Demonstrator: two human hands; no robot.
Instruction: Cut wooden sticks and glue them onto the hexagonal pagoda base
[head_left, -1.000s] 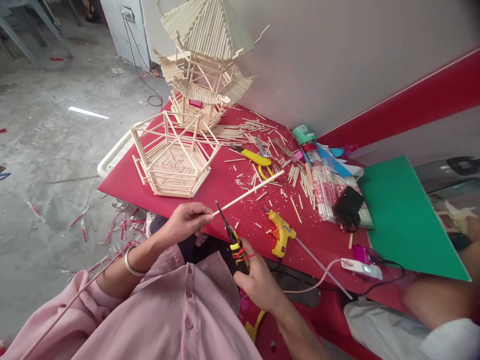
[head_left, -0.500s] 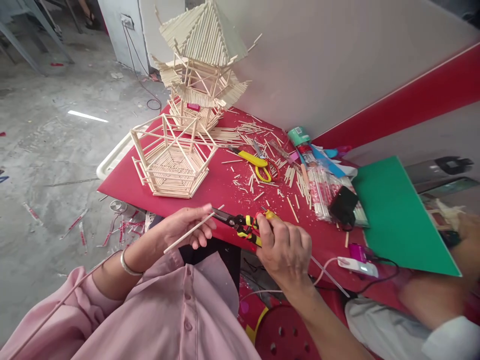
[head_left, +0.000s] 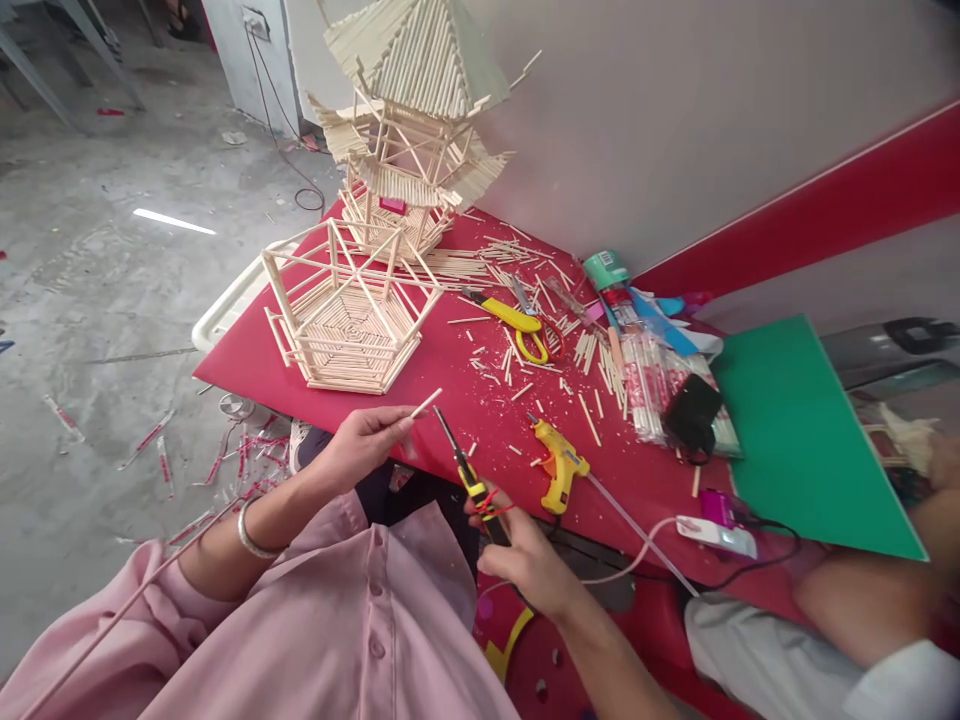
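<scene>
My left hand [head_left: 358,443] pinches a long thin wooden stick [head_left: 424,404] near its tip; the rest of the stick runs back past my sleeve to the lower left. My right hand [head_left: 523,560] grips the yellow-and-black handles of a pair of cutting pliers [head_left: 465,470], whose dark jaws point up toward the stick's short free end. Both hands hover at the near edge of the red table [head_left: 442,385]. A hexagonal stick frame [head_left: 349,310] stands just beyond my left hand.
A tall stick pagoda [head_left: 412,120] stands at the table's far end. A yellow glue gun [head_left: 559,465], yellow scissors [head_left: 517,322], scattered stick offcuts, a packet of sticks [head_left: 649,375] and a green sheet [head_left: 810,440] lie to the right. Another person's arm [head_left: 862,590] rests at the lower right.
My right hand has drawn the pliers back from the stick toward my body. The stick's free end beyond my left fingers is now much shorter than one second ago.
</scene>
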